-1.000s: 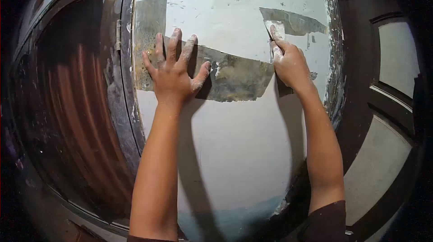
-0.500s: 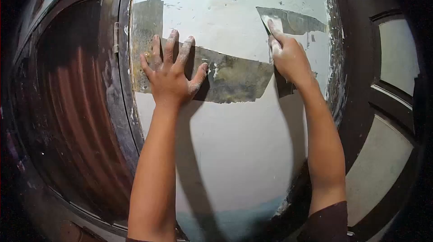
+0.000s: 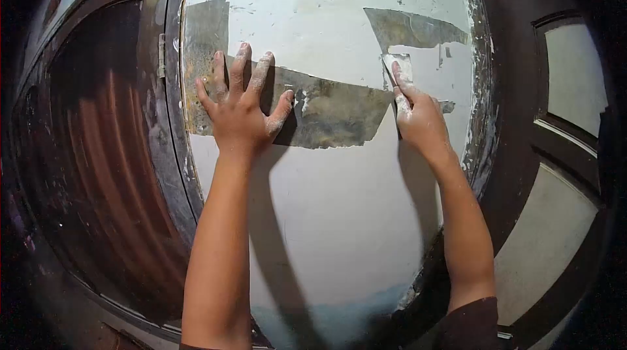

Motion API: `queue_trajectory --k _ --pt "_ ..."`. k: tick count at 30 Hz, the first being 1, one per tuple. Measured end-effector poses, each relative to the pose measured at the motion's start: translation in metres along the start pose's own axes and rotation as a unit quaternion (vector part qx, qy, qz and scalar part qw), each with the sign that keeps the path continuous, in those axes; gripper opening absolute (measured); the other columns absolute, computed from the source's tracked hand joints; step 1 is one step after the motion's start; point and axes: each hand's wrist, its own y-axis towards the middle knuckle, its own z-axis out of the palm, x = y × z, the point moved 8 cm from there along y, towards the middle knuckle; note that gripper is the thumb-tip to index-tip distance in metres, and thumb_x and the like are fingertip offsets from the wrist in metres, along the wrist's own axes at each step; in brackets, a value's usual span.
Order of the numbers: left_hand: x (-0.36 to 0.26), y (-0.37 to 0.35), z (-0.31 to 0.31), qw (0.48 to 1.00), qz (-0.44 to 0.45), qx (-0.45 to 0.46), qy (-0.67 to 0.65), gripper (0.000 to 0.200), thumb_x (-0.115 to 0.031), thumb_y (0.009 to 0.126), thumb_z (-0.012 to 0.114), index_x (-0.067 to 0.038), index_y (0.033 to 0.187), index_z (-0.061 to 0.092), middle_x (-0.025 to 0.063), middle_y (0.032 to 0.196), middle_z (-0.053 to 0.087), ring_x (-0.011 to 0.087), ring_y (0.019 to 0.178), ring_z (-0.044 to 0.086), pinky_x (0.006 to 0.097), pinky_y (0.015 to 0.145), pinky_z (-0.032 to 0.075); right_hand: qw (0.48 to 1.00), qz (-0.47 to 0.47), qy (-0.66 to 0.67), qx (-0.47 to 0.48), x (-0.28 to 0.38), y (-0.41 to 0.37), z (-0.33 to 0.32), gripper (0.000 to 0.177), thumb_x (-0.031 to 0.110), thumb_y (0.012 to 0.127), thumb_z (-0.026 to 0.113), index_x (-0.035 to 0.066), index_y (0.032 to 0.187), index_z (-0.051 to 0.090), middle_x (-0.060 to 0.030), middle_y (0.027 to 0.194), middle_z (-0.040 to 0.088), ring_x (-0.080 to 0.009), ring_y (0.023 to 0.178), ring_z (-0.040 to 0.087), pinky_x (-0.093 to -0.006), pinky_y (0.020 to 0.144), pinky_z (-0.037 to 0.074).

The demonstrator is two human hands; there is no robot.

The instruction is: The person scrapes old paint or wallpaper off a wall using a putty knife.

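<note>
My left hand (image 3: pixel 242 111) lies flat with its fingers spread on a grey-brown bare patch (image 3: pixel 336 115) of the white wall (image 3: pixel 339 213). White dust or paste coats its fingertips. In my right hand (image 3: pixel 419 110) is a putty knife (image 3: pixel 403 66), its blade smeared with white and laid against the wall, with one finger stretched along it. My other fingers hide the handle. Above the blade, a second grey patch (image 3: pixel 421 29) shows on the wall, bordered by white.
Left of the wall stands a dark wooden frame with a metal hinge (image 3: pixel 162 56) and a reddish-brown panel (image 3: pixel 121 154). On the right is a dark door with pale panels (image 3: pixel 555 245). Worn, flaking trim (image 3: pixel 484 76) edges the wall's right side.
My right hand has drawn the putty knife downward from the upper right grey patch. My left hand stays pressed on the wall; the view has shifted slightly.
</note>
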Motion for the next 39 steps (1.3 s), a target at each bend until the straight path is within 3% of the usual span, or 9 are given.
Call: queue_trajectory --k 6,9,22,31,39 --pt "0.002 0.000 0.001 1.000 0.000 -0.009 0.004 0.066 -0.060 0.086 0.068 -0.038 0.148 0.056 -0.0027 0.163 0.038 0.0334 0.155 0.024 0.0705 0.121 0.011 1.000 0.010 -0.005 0.010 0.006 0.008 0.002 0.030 0.018 0.098 0.056 0.009 0.122 0.073 -0.0267 0.102 0.071 -0.0475 0.096 0.067 -0.0529 0.087 0.052" --pt "0.000 0.000 -0.001 1.000 -0.005 0.012 0.007 0.067 -0.058 0.087 0.069 -0.035 0.149 0.056 -0.0009 0.165 0.037 0.0326 0.156 0.025 0.0697 0.120 0.012 0.999 -0.038 0.011 -0.028 0.014 0.006 -0.001 0.031 0.020 0.099 0.056 0.009 0.123 0.072 -0.0269 0.101 0.070 -0.0481 0.096 0.066 -0.0535 0.086 0.051" --pt "0.001 0.000 -0.002 1.000 -0.003 0.000 -0.003 0.065 -0.056 0.088 0.069 -0.034 0.148 0.056 -0.0018 0.165 0.037 0.0315 0.156 0.025 0.0691 0.121 0.010 0.999 -0.040 -0.007 -0.013 0.018 0.031 -0.002 0.032 0.025 0.100 0.053 0.011 0.120 0.074 -0.0255 0.106 0.072 -0.0478 0.102 0.067 -0.0523 0.093 0.052" --pt "0.002 0.001 0.000 1.000 -0.008 0.002 0.005 0.065 -0.056 0.088 0.070 -0.035 0.148 0.057 -0.0018 0.164 0.039 0.0319 0.156 0.026 0.0688 0.121 0.012 0.999 -0.024 -0.040 0.007 0.032 0.054 -0.001 0.035 0.027 0.101 0.052 0.013 0.128 0.070 -0.0241 0.110 0.073 -0.0470 0.105 0.067 -0.0526 0.094 0.052" --pt "0.002 -0.001 0.001 1.000 -0.003 -0.003 -0.011 0.064 -0.055 0.088 0.069 -0.034 0.147 0.058 -0.0013 0.165 0.038 0.0316 0.156 0.025 0.0684 0.121 0.008 0.999 0.024 -0.030 0.019 0.048 0.069 0.001 0.037 0.027 0.099 0.052 0.013 0.127 0.071 -0.0242 0.114 0.072 -0.0454 0.109 0.067 -0.0525 0.099 0.052"
